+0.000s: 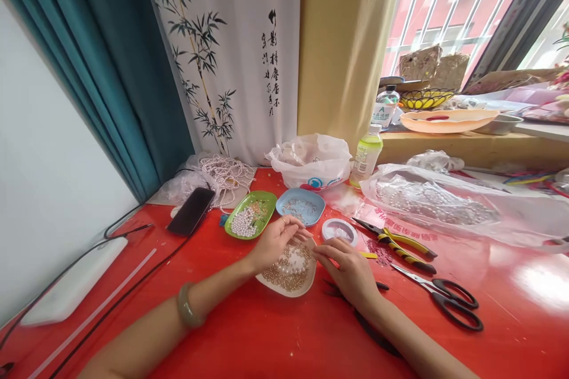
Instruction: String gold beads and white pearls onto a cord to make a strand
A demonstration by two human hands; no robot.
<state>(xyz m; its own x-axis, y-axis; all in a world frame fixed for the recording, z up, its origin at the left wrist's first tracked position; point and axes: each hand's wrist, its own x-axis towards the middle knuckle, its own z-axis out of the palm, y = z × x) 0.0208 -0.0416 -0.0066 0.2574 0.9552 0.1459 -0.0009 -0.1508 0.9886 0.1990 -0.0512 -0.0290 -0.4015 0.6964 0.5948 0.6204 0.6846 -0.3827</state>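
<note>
Above a cream dish (291,294) my left hand (276,243) has its fingers bent and drawn together, their tips near the dish's far right rim. My right hand (349,269) pinches with thumb and forefinger just right of that rim. Whatever lies in the fingers is too small to make out. Gold-coloured beads (274,277) fill the dish, with larger white pearls (293,263) in the middle. Beyond stand a green dish (265,197) of pearls and small metal pieces, and a blue dish (284,194) of tiny parts. A spool (328,224) sits behind my right hand.
Yellow-black pliers (403,249) and black-handled scissors (453,302) lie at right. A black-handled tool (377,334) is partly under my right forearm. A phone (192,212), pearl strands (226,174), a bottle (367,157) and plastic bags (317,163) stand at the back.
</note>
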